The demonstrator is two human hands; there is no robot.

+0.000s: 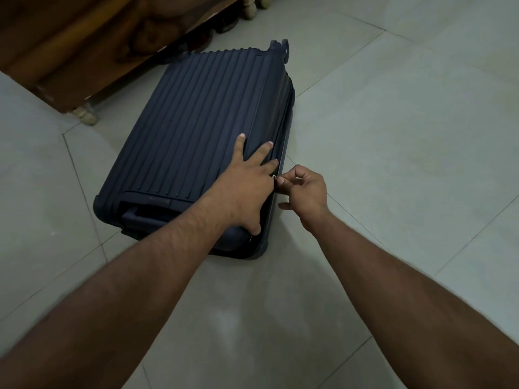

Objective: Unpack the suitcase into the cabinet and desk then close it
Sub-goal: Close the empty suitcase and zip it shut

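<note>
One suitcase (pixel 193 130), left hand (pixel 247 189) flat, right hand (pixel 304 189) pinching one zipper pull (pixel 274 178)

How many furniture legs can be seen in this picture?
3. One leg stands left of the suitcase; two more, and, stand at the top edge. Others may be hidden.

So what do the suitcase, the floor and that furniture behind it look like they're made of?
The suitcase looks like hard moulded plastic, matte navy, judging by its stiff parallel ribs. The floor appears to be glazed tile: large pale slabs with thin joint lines and a soft sheen. The furniture seems to be varnished wood, with brown grain and pale turned feet.
</note>
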